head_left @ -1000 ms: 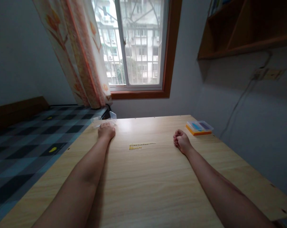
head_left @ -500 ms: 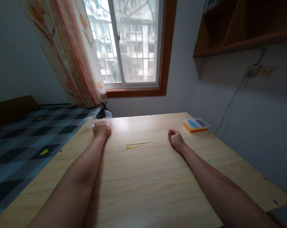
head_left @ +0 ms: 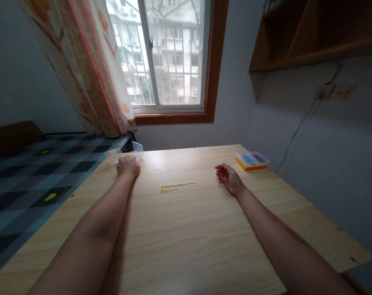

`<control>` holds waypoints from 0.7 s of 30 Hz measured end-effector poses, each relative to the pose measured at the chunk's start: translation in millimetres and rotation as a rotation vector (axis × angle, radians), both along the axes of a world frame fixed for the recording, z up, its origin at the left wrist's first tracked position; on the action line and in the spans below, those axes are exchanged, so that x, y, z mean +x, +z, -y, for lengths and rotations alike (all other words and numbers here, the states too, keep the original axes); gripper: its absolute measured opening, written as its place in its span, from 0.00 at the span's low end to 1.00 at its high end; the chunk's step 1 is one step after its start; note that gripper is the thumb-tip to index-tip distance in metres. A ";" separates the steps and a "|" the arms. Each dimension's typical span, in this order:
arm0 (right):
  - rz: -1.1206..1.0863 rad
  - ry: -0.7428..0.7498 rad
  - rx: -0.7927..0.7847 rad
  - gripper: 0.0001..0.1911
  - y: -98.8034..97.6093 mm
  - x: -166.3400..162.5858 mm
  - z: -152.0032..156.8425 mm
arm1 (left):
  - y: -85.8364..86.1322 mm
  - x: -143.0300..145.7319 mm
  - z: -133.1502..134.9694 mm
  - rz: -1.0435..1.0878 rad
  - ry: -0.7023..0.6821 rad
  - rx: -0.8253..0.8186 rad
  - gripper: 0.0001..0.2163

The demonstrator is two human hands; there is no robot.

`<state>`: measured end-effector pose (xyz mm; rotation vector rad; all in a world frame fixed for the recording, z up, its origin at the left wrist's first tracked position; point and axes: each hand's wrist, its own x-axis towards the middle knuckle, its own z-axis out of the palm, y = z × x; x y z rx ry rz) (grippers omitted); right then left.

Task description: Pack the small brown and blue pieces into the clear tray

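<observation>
My left hand (head_left: 128, 166) rests at the far left of the table with its fingers curled, right in front of a clear plastic box (head_left: 113, 157) whose lid stands up. What those fingers hold, if anything, is hidden. My right hand (head_left: 229, 178) lies on its side to the right, the fingers loosely bent and apart, with nothing visible in them. Between both hands, small yellowish pieces (head_left: 169, 190) form two rows on the wood, too small to name. The upper row is longer and trails off to the right.
A flat orange case (head_left: 252, 166) with a clear lid and blue and dark contents sits at the table's back right. A bed with a checked cover (head_left: 59, 172) adjoins the left side. Behind are a curtain (head_left: 90, 82) and a window. A shelf (head_left: 296, 41) hangs upper right.
My right hand has loosened from a fist, its fingers now uncurling. My left hand keeps its place by the clear box. The whole view has shifted slightly.
</observation>
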<state>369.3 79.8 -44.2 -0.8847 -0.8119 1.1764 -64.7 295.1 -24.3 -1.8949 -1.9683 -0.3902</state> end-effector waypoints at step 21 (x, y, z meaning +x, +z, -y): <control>0.025 0.030 -0.153 0.19 -15.9 10.4 -6.7 | 12.1 7.8 15.2 -0.016 -0.111 0.067 0.17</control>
